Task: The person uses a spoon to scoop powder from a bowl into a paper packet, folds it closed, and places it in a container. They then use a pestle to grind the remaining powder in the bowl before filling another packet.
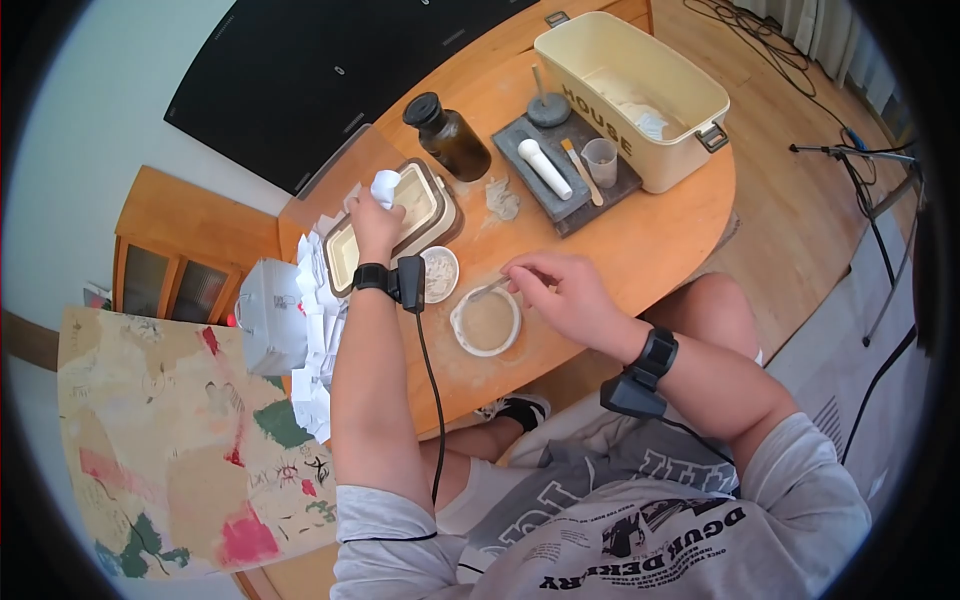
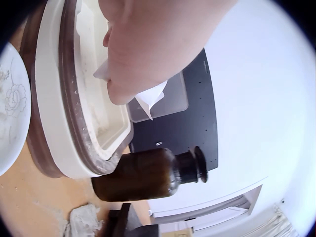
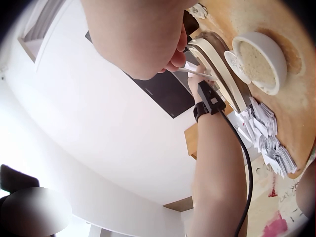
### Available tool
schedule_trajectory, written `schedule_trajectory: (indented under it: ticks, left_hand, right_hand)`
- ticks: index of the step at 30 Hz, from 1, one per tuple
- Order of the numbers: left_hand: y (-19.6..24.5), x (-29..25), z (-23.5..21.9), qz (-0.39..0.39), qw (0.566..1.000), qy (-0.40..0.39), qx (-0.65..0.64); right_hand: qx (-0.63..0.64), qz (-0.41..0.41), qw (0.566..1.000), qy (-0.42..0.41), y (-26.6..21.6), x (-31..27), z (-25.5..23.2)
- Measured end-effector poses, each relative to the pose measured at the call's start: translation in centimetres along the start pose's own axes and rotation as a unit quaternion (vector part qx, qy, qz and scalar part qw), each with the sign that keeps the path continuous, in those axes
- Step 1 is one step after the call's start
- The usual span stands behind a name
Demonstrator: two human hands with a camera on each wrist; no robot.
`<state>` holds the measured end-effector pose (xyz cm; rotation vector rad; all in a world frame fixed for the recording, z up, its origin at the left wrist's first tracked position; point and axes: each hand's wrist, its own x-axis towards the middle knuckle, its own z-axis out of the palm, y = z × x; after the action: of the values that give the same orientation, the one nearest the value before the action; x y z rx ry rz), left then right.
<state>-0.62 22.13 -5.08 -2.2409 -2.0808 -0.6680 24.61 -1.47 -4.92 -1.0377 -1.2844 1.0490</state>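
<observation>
My left hand [image 1: 375,226] pinches a piece of white paper [image 1: 385,186] above a cream, brown-edged box [image 1: 340,255]. In the left wrist view the paper [image 2: 150,98] juts out on both sides of the fingers. Thumb and fingers of my right hand [image 1: 572,300] pinch a thin, pale stick-like tool [image 1: 488,289], whose far end is over the rim of a white bowl [image 1: 458,325]. Beige material [image 1: 488,318] covers the inside of that bowl. Beside it stands a smaller white bowl [image 1: 440,290] with pale crumbly contents.
Folded white paper slips [image 1: 318,325] lie along the table's left edge. A dark brown bottle [image 1: 455,145] stands behind the box, near a crumpled cloth [image 1: 502,200]. At the back right are a grey slab [image 1: 565,215] with small tools and a cream bin [image 1: 660,165].
</observation>
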Motion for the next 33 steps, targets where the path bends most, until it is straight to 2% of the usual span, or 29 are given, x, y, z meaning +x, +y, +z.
schedule_trajectory:
  ticks: [2, 6, 7, 8, 9, 11, 12, 13, 15, 16, 19, 22, 23, 26, 27, 29, 31, 33]
  left_hand:
    - [-0.4, -0.7, -1.2, 0.036, 0.997, 0.055, -0.033]
    - [0.7, -4.3, -5.1, 0.009, 0.996, 0.050, -0.073]
    - [1.5, -5.9, -6.1, -0.048, 0.966, 0.020, -0.254]
    - [1.6, -7.3, -6.7, -0.104, 0.898, -0.011, -0.426]
    - [0.9, -8.2, -6.6, -0.107, 0.899, -0.008, -0.425]
    - [0.0, -9.8, -6.4, -0.130, 0.741, -0.034, -0.658]
    - [0.1, -10.9, -6.5, -0.134, 0.721, -0.030, -0.679]
    - [0.1, -11.7, -6.7, -0.137, 0.720, -0.028, -0.680]
    - [0.1, -13.0, -7.0, -0.125, 0.679, -0.038, -0.722]
    - [0.2, -13.4, -7.1, -0.127, 0.678, -0.037, -0.723]
    - [0.3, -14.4, -7.5, -0.113, 0.683, -0.036, -0.721]
    - [0.1, -15.4, -8.1, -0.080, 0.830, -0.040, -0.550]
    - [0.3, -15.9, -8.3, -0.083, 0.829, -0.044, -0.552]
    - [0.9, -17.4, -8.8, 0.005, 0.925, -0.044, -0.378]
    - [1.2, -17.9, -9.3, 0.005, 0.925, -0.046, -0.377]
    - [2.3, -18.9, -10.9, 0.031, 0.969, -0.120, -0.214]
    - [2.7, -19.3, -11.6, 0.060, 0.973, -0.114, -0.192]
    - [2.5, -19.4, -12.3, 0.159, 0.973, -0.131, -0.105]
  right_hand:
    - [0.027, 0.000, 1.000, 0.008, 0.0, -0.1, 0.2]
    - [0.025, 0.025, 0.999, -0.006, -0.5, -0.1, -0.1]
    - [0.018, 0.031, 0.999, -0.014, -0.6, -0.1, -0.1]
    - [0.018, 0.032, 0.999, -0.018, -0.5, -0.1, -0.1]
    - [0.023, 0.028, 0.999, -0.009, -0.4, -0.2, 0.1]
    - [0.027, 0.023, 0.999, -0.004, -0.1, -0.1, 0.2]
    - [0.017, 0.025, 1.000, -0.005, 0.0, -0.1, 0.2]
    - [0.007, 0.027, 1.000, -0.007, 0.1, -0.1, 0.1]
    - [0.003, 0.033, 0.999, -0.007, 0.0, -0.2, 0.2]
    - [0.001, 0.035, 0.999, -0.004, 0.0, -0.2, 0.2]
    - [-0.013, 0.028, 1.000, 0.002, -0.3, -0.2, 0.1]
    - [-0.033, 0.026, 0.999, 0.005, -0.3, -0.1, -0.1]
    - [-0.035, 0.031, 0.999, 0.007, -0.2, -0.1, -0.2]
    - [-0.030, 0.024, 0.999, 0.006, -0.3, 0.0, -0.3]
    - [-0.027, 0.019, 0.999, 0.007, -0.4, 0.0, -0.3]
    - [-0.022, 0.017, 1.000, 0.011, -0.5, -0.1, -0.3]
    - [-0.019, 0.016, 1.000, 0.011, -0.7, -0.1, -0.4]
    - [-0.018, 0.013, 1.000, 0.015, -0.7, -0.1, -0.4]
